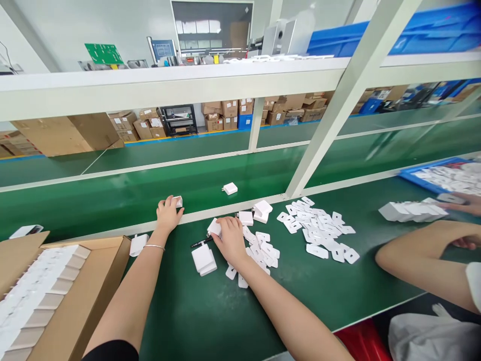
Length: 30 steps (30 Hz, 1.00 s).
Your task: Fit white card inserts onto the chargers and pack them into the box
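Observation:
My left hand [169, 215] reaches over the pale rail at the belt's edge, its fingers closed round a white charger housing [179, 201]. Lower and to the right, my right hand [231, 240] grips a white power adapter [214, 228] just above the bench. Two stacked white adapters [203, 259] lie in front of that hand, beside a black pen [201, 243]. More adapters [262, 210] sit just beyond it. Flat white cover plates [263, 249] are strewn to its right, partly hidden by my forearm. One adapter [230, 188] rests alone on the green belt.
At the left stands an open cardboard box [108, 281] with rows of white adapters. A second heap of plates [319, 228] lies mid-bench. A co-worker's arm [424, 250] is at right, near a row of white housings [411, 211] and a blue tray [417, 175]. A slanted post [338, 115] rises from the rail.

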Motion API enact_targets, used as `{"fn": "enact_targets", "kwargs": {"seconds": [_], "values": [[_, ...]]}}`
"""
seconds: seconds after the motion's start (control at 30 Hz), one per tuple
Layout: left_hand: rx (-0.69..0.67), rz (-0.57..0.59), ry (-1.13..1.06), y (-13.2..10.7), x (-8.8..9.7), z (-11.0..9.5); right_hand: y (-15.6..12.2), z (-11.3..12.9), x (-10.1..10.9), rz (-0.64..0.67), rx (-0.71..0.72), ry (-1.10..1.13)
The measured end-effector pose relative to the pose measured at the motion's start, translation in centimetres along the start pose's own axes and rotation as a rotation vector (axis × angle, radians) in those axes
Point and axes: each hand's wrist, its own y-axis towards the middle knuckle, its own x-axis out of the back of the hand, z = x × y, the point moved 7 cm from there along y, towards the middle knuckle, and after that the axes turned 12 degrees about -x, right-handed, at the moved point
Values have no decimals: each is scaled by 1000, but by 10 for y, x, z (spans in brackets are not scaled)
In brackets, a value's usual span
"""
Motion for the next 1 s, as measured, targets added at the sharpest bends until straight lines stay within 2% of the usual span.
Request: {"fn": "enact_targets", "kwargs": {"seconds": [0.17, 0.27, 0.37, 0.5, 0.63, 0.8, 0.9, 1.0], "values": [[7, -18, -169, 4, 3, -11, 2, -4, -9, 24, -4, -54], [60, -94, -326, 0, 7, -13, 0, -5, 0, 20, -19, -121], [146, -210, -538, -10, 12, -13, 0, -10, 9, 79, -105, -186], [318, -322, -935, -36, 15, -14, -3, -10, 11, 208, -133, -265], [455, -305, -1310, -77, 16, -27, -11, 1, -3, 390, -59, -267], [605, -278, -1522, -138, 19, -36, -19, 7, -4, 487, -47, -316], [625, -281, -1574, -158, 18, -39, -26, 6, 2, 601, -12, -334], [479, -289, -1611, -157, 24, -45, -28, 4, 10, 720, 17, -264]]}}
